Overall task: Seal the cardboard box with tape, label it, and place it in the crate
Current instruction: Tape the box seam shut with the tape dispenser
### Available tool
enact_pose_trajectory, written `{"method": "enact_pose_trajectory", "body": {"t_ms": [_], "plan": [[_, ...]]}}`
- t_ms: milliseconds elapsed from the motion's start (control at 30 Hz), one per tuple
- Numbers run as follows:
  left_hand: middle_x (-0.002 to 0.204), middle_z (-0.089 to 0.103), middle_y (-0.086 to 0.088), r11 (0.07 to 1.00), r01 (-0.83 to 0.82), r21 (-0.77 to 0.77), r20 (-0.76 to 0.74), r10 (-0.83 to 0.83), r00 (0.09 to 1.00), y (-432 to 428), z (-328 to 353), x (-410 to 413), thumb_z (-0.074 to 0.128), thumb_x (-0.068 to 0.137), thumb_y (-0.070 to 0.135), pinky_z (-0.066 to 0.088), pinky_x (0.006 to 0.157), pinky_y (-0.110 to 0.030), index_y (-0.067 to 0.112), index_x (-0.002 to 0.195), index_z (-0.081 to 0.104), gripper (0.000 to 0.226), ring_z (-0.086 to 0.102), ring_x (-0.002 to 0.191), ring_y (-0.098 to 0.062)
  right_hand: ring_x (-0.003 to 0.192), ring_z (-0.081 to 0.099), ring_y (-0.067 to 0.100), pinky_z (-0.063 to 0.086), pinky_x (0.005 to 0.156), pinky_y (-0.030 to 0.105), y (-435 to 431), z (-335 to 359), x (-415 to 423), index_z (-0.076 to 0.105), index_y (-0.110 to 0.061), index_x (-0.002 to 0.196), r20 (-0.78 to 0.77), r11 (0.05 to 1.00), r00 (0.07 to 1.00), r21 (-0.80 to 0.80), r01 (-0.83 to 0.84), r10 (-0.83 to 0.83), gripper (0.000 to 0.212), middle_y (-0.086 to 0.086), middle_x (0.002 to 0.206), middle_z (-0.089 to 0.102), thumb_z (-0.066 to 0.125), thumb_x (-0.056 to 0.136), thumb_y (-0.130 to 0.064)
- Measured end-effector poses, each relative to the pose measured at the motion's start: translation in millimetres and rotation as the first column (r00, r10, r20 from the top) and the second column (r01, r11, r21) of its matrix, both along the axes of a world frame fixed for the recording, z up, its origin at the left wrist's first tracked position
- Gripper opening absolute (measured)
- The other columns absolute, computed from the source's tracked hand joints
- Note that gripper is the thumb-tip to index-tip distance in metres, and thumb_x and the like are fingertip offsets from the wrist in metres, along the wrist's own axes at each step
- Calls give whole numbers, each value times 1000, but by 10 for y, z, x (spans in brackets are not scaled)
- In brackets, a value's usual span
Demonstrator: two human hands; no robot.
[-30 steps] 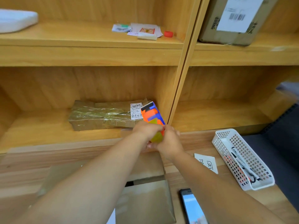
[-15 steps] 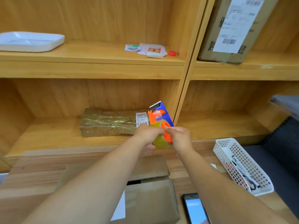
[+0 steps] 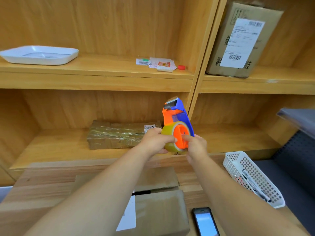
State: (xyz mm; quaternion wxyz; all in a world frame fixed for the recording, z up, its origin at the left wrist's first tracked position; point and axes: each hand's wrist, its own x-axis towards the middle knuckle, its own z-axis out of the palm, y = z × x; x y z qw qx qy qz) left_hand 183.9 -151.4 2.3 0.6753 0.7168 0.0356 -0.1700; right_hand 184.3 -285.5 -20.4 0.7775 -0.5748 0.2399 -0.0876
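An orange and blue tape dispenser [image 3: 177, 126] with a clear tape roll is held up in front of the lower shelf, its blade pointing up. My left hand [image 3: 156, 139] grips the roll from the left. My right hand [image 3: 196, 147] touches the orange hub with its fingers from the right. Below my arms the cardboard box [image 3: 160, 208] lies on the wooden table, its far flap slightly apart from the near one, with a white label [image 3: 128, 217] on its top, partly hidden by my left arm.
A white mesh basket [image 3: 252, 174] with pens stands at the table's right. A phone [image 3: 205, 222] lies beside the box. A tape-wrapped parcel [image 3: 115, 137] sits on the lower shelf. Above are a white tray [image 3: 39, 54], papers [image 3: 158, 63] and a labelled carton [image 3: 238, 41].
The dispenser has been raised and turned so its orange hub faces me. My right hand shifted from under the roll to its right side. The view tilted upward.
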Motion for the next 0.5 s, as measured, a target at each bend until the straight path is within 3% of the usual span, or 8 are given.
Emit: {"method": "enact_pose_trajectory", "body": {"t_ms": [100, 200, 267, 333, 400, 467, 500], "plan": [[112, 69, -17, 999, 36, -13, 10, -35, 999, -3, 43, -68, 75, 70, 14, 55, 89, -45, 7, 112, 61, 45, 67, 103, -31, 75, 62, 27, 53, 73, 38, -15, 53, -21, 60, 3, 102, -74, 996, 997, 88, -31, 38, 20, 17, 96, 64, 61, 82, 0], [113, 69, -16, 998, 58, -21, 19, -58, 998, 8, 47, -111, 76, 71, 13, 56, 88, -43, 7, 112, 61, 45, 67, 103, -29, 95, 63, 33, 50, 91, 46, 6, 88, -54, 60, -5, 109, -129, 974, 976, 163, -154, 176, 26, 19, 106, 65, 50, 86, -7], [114, 69, -14, 997, 64, -43, 20, -63, 998, 46, 45, -131, 74, 77, 10, 57, 85, -39, 7, 117, 59, 43, 67, 102, -28, 108, 61, 38, 49, 94, 51, 36, 83, -67, 57, -7, 120, -126, 969, 972, 174, -176, 199, 36, 21, 116, 64, 49, 85, -8], [114, 69, -12, 993, 92, -72, 15, -91, 996, 105, 61, -164, 76, 78, 13, 56, 84, -35, 9, 120, 59, 46, 68, 101, -25, 107, 62, 38, 52, 88, 51, 64, 77, -76, 54, -10, 125, -110, 972, 975, 158, -172, 191, 41, 21, 119, 63, 50, 84, -9], [116, 69, -11, 988, 133, -81, 1, -133, 991, 204, 95, -212, 76, 79, 19, 53, 91, -35, 10, 118, 61, 44, 68, 103, -25, 95, 64, 35, 55, 76, 42, 104, 92, -77, 55, -12, 123, -69, 979, 984, 138, -152, 162, 43, 18, 114, 65, 49, 82, -4], [121, 68, -10, 986, 148, -79, -26, -151, 988, 306, 138, -246, 77, 76, 34, 48, 99, -39, 14, 117, 62, 48, 66, 110, -28, 78, 61, 29, 51, 67, 35, 121, 113, -74, 58, -12, 114, 4, 986, 992, 109, -128, 128, 41, 15, 99, 64, 46, 79, 6], [125, 65, -9, 990, 121, -74, -35, -124, 992, 377, 175, -259, 76, 70, 48, 48, 98, -40, 17, 121, 61, 61, 64, 111, -29, 72, 59, 27, 50, 65, 32, 145, 138, -89, 59, -13, 106, 36, 987, 991, 88, -134, 131, 40, 13, 91, 63, 45, 77, 10]]}}
